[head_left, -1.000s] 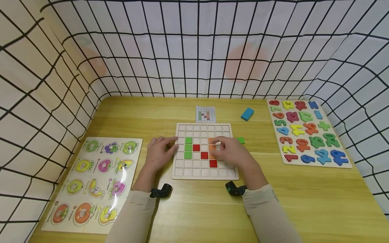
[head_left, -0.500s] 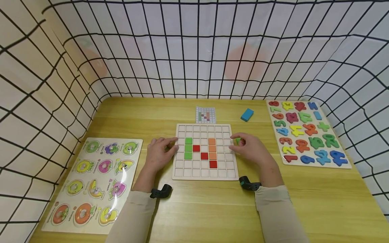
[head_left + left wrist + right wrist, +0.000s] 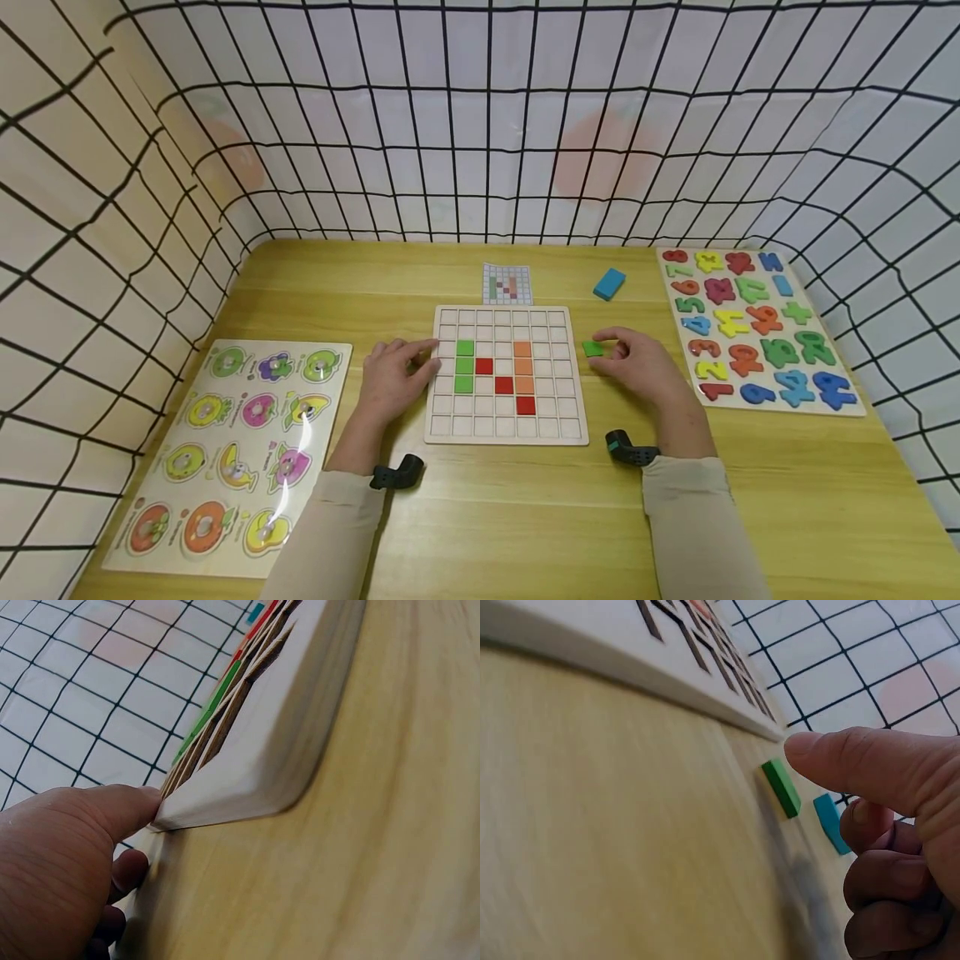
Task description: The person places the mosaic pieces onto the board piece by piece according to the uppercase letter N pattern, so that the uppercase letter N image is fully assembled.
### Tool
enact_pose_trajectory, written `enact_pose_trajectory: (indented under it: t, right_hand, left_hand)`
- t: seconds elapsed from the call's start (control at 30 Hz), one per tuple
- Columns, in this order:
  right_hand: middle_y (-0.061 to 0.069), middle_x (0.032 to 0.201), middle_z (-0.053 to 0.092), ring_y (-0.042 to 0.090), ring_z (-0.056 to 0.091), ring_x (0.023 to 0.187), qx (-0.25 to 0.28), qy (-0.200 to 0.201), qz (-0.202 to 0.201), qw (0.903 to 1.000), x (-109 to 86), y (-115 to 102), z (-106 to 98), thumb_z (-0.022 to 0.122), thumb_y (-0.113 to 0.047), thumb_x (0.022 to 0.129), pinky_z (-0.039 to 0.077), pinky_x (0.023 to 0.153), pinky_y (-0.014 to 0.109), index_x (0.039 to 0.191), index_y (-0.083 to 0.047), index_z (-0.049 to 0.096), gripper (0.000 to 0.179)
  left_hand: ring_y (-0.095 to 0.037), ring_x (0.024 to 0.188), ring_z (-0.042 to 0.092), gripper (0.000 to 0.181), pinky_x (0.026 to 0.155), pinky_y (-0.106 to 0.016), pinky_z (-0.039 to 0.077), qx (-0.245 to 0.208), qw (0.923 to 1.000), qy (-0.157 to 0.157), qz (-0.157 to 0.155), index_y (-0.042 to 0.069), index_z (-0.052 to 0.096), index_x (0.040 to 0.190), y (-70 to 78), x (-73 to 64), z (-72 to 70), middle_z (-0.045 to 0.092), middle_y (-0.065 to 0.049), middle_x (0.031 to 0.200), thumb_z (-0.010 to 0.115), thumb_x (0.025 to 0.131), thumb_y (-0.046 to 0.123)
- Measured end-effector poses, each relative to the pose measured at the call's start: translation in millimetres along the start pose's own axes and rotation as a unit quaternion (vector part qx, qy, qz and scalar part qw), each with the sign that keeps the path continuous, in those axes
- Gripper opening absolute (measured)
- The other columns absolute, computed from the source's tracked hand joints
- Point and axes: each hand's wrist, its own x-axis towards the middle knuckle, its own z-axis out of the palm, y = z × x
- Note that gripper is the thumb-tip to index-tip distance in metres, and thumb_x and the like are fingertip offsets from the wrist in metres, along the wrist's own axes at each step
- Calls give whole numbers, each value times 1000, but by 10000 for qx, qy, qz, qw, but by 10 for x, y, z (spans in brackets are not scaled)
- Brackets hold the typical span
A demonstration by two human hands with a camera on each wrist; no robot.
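A wooden grid board (image 3: 455,427) lies on the table with green, red and orange square tiles in its cells. My left hand (image 3: 393,379) rests at its left edge, thumb and forefinger touching the rim; the left wrist view shows the thumb (image 3: 131,810) against the board's side. Right of the board, a loose green tile (image 3: 592,348) lies between the thumb and forefinger of my right hand (image 3: 637,367). In the right wrist view the right thumb (image 3: 840,754) hovers close by the green tile (image 3: 781,789), apart from it, other fingers curled.
Behind the board lies a small printed pattern card (image 3: 507,284), with a blue block (image 3: 610,283) to its right. A fruit puzzle board (image 3: 197,454) lies at left, a number puzzle board (image 3: 720,321) at right. Black wire mesh (image 3: 487,150) surrounds the table.
My right hand has moved right, from the orange tiles past the board's right edge to the loose green tile. The left hand has stayed at the left edge.
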Motion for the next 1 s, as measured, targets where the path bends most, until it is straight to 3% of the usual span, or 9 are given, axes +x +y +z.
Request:
enact_pose_trajectory:
  t: [1.0]
  right_hand:
    - [4,86,56,22,50,77,-295,103,-47,9995,70,102,68,70,-39,95,37,72,35,141,-17,59,52]
  left_hand:
    - [-26,96,50,38,85,-42,34,18,10000,39,43,24,70,132,-23,4,11,71,-6,102,68,96,35]
